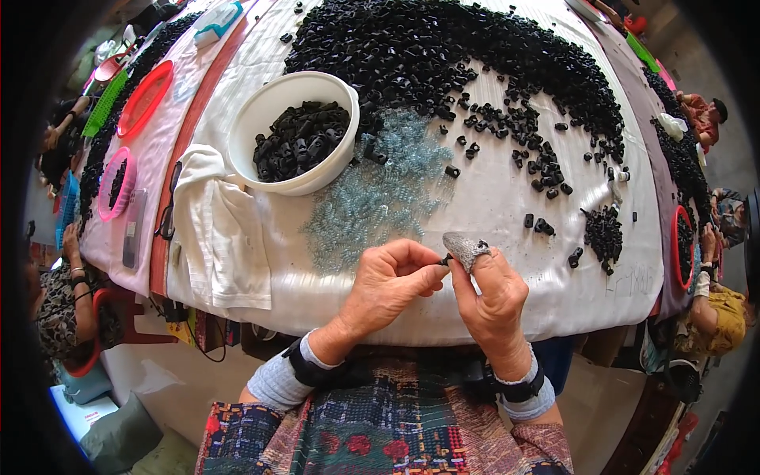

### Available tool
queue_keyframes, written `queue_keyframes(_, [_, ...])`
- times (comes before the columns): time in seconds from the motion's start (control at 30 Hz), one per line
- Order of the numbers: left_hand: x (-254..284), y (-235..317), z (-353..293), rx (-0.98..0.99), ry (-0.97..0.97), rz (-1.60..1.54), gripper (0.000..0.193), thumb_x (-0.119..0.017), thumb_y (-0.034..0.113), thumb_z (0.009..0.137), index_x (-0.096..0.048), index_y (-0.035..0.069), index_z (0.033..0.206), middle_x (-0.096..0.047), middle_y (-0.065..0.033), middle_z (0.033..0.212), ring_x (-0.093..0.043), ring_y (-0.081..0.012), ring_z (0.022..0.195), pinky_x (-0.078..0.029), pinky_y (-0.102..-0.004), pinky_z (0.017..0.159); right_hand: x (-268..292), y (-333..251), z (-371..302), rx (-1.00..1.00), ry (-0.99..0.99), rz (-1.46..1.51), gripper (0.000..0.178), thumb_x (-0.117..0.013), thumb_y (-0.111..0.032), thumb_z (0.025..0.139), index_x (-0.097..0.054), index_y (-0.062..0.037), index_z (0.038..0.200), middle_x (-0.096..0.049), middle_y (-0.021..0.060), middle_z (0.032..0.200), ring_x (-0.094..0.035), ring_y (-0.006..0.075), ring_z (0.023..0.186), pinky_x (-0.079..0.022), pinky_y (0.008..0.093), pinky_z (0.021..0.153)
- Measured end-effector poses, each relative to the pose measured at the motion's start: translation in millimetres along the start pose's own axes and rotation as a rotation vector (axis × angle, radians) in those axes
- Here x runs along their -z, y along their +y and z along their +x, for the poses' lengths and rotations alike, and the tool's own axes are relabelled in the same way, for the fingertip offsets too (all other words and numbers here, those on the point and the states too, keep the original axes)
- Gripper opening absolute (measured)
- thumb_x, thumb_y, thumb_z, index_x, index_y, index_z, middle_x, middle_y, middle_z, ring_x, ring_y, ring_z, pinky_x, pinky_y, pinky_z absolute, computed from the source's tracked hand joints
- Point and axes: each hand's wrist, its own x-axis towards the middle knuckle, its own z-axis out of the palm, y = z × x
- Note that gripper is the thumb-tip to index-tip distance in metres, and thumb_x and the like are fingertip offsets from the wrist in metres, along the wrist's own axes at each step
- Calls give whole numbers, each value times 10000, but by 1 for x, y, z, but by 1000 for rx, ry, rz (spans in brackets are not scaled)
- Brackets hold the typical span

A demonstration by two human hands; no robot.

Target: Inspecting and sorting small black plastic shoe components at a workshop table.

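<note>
Over the table's near edge, my left hand [389, 283] pinches a small black plastic part [446, 260] between thumb and fingertips. Its exact shape is mostly hidden by the fingers. My right hand [492, 305] meets it from the other side, its fingertips closed against the same part. A grey fabric finger cover [465, 248] sits on a finger of my right hand. Just beyond my hands spreads a heap of fine bluish metal springs [380, 198]. To the right lie a few loose black plastic pieces [543, 227] and a small pile of tiny black parts [605, 236].
A white bowl [237, 146] holding black plastic pieces stands left of the springs. A white cloth [218, 229] lies nearer, at the left. Far back is a large black heap of pieces [443, 47]. Other people work at both sides, near a red basket [165, 71] and a pink basket [131, 162].
</note>
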Motion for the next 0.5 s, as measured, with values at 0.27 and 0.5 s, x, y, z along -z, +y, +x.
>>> queue_keyframes(0.27, [-6, -3, -2, 51, -6, 16, 139, -647, 80, 838, -617, -12, 937, -643, -39, 788, -604, -83, 676, -506, -214, 625, 3, -7, -4, 20, -19, 17, 200, -606, 110, 677, -601, 29, 860, -538, 135, 715, -527, 299, 633, -440, 373, 545])
queue_keyframes(0.5, [3, 5, 1, 69, -2, -60, 79, -613, 45, 821, -617, -9, 878, -640, -47, 774, -595, -87, 638, -494, -219, 620, 3, -6, -4, -75, -42, 136, 353, -694, 16, 662, -598, 37, 1001, -571, 172, 895, -581, 318, 765, -493, 351, 653])
